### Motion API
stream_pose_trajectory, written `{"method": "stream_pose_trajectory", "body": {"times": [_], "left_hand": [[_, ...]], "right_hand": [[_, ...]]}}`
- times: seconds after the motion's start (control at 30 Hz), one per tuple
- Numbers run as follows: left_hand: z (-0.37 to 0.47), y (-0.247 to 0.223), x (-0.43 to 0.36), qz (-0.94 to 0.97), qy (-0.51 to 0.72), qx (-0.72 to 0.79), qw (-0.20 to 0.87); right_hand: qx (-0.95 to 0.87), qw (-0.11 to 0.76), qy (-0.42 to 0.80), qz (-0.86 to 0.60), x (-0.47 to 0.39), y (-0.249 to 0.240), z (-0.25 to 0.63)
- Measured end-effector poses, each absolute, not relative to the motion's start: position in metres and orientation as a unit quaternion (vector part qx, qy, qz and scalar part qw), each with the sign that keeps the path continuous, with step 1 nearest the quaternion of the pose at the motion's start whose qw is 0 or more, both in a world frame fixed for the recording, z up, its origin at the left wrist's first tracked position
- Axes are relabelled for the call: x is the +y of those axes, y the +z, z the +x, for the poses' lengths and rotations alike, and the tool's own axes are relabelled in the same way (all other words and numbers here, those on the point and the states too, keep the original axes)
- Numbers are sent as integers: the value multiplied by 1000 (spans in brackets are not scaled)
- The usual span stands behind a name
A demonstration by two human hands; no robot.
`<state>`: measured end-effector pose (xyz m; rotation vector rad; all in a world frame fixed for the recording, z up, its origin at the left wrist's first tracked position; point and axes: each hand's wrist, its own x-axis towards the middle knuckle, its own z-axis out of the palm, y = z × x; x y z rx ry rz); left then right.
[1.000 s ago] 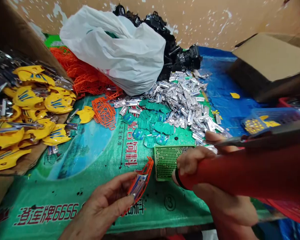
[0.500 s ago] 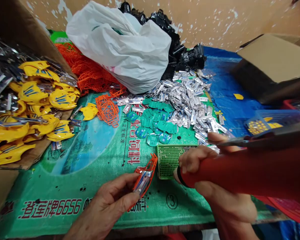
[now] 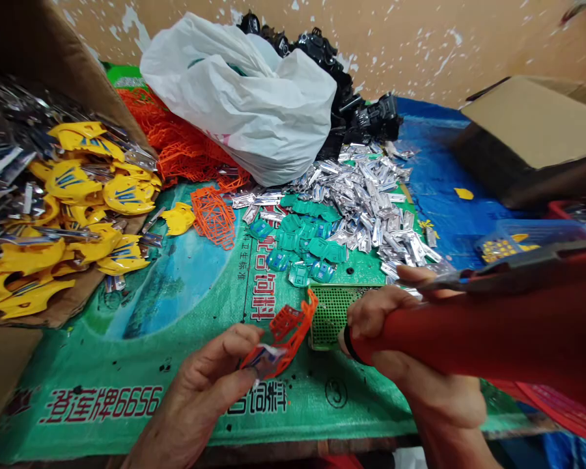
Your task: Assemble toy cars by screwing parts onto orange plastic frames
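Note:
My left hand point(image 3: 202, 381) pinches an orange plastic lattice frame point(image 3: 300, 335) between thumb and fingers. A shiny silver-and-blue piece point(image 3: 267, 358) sits against the frame near my fingertips. On the right, my right hand point(image 3: 410, 352) wraps round a red electric screwdriver point(image 3: 478, 326) with a grey lever along its top and a black ring at its front end; its tip is hidden. My right fingertips are over the right side of a green perforated basket point(image 3: 329, 312), where small metal bits show. The frame's upper end comes close to the basket's left edge.
Behind the basket lie teal pieces point(image 3: 305, 238) and a heap of silver pieces point(image 3: 371, 195). A white plastic bag point(image 3: 244, 104) rests by orange frames point(image 3: 188, 153) and black parts point(image 3: 378, 117). Yellow shells point(image 3: 73, 182) fill the left box; another carton point(image 3: 532, 130) stands right.
The orange frame has turned in my left hand, so its open inner side and a second lattice wall show. My right hand and the screwdriver have barely moved.

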<state>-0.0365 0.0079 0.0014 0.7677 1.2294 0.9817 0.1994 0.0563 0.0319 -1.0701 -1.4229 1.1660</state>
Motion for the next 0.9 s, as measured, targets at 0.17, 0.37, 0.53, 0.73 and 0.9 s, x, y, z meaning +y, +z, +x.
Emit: {"method": "stream_pose_trajectory", "body": {"times": [0.17,0.37,0.53,0.73,0.9], "left_hand": [[-31,8,9,279,445,553,646],[-31,1,11,251,443,603,614],[-29,8,9,282,416,575,645],[-23,24,10,406,367,573,610],[-21,30,9,394,359,594,602]], "right_hand": [[-525,559,509,-390,56,32,193],[-498,587,553,-320,59,49,196],[-472,610,553,-316,51,76,181],[-402,686,470,-384,35,106,134],[-476,622,558,-273,45,99,135]]}}
